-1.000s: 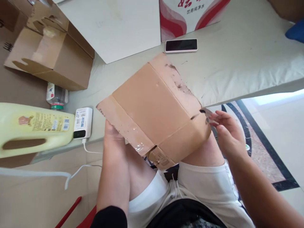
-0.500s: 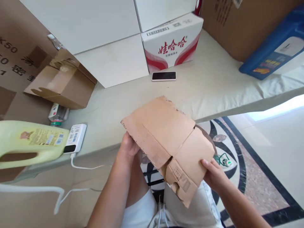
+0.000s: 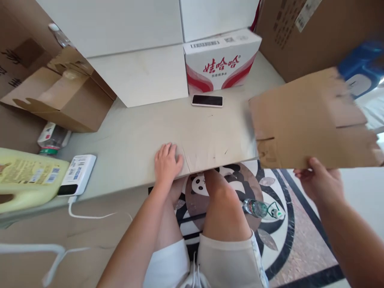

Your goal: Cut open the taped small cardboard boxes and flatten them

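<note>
A flattened piece of brown cardboard [image 3: 300, 116] with torn edges is held up at the right, over the end of the covered ledge [image 3: 144, 136]. My right hand [image 3: 322, 180] grips its lower edge, thumb on the near face. Flat on the ledge's pale cloth rests my left hand [image 3: 167, 162], fingers spread and holding nothing. A phone-like device with a dark screen [image 3: 207, 101] lies farther back, in front of a white and red carton [image 3: 222, 66].
At the left are an opened cardboard box [image 3: 81, 100], a plastic bottle [image 3: 52, 138], a yellow jug [image 3: 30, 176] and a white cabled device [image 3: 78, 174]. A blue jug [image 3: 360, 76] stands partly behind the cardboard. A clear bottle [image 3: 258, 208] lies on the floor.
The cardboard has swung from in front of my lap to the right, in my right hand alone. My left hand has let go of it and come down on the ledge.
</note>
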Tool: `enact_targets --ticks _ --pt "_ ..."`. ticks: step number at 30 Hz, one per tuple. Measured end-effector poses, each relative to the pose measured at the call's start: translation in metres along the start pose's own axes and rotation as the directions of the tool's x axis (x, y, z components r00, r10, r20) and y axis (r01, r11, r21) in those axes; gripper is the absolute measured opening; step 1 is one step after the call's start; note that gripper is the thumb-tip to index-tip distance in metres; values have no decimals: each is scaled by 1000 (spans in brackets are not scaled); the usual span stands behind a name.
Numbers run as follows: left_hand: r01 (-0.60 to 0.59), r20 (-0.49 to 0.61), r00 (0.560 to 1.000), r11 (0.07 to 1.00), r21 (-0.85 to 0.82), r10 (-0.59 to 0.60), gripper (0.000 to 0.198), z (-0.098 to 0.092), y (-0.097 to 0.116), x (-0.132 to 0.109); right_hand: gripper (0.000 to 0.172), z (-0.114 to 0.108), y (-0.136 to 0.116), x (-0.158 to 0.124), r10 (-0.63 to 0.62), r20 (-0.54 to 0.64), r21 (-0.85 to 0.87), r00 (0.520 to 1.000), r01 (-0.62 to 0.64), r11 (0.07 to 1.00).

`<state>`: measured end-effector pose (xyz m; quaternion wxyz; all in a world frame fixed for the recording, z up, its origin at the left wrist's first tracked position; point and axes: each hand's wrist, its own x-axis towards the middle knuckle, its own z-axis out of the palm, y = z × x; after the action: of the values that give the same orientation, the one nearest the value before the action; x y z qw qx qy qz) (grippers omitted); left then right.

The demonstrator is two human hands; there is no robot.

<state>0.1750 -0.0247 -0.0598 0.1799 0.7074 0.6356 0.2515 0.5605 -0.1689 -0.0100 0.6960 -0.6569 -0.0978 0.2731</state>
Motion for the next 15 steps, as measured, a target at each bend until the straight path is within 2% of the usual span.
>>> enact_targets --ticks 2,4,11,15 --pt "-71 51 997 973 221 61 53 4 3 -1 15 7 -5 16 -29 -48 -27 998 28 999" --pt "-91 76 995 952 292 72 54 6 5 -3 19 11 -3 23 -40 -87 -45 995 36 998" --pt "-82 38 997 943 322 74 52 5 7 -3 15 8 10 30 -43 -84 -110 996 33 993" --pt "-92 50 996 933 347 80 52 4 8 -5 14 24 6 47 -60 -43 -129 997 54 990"
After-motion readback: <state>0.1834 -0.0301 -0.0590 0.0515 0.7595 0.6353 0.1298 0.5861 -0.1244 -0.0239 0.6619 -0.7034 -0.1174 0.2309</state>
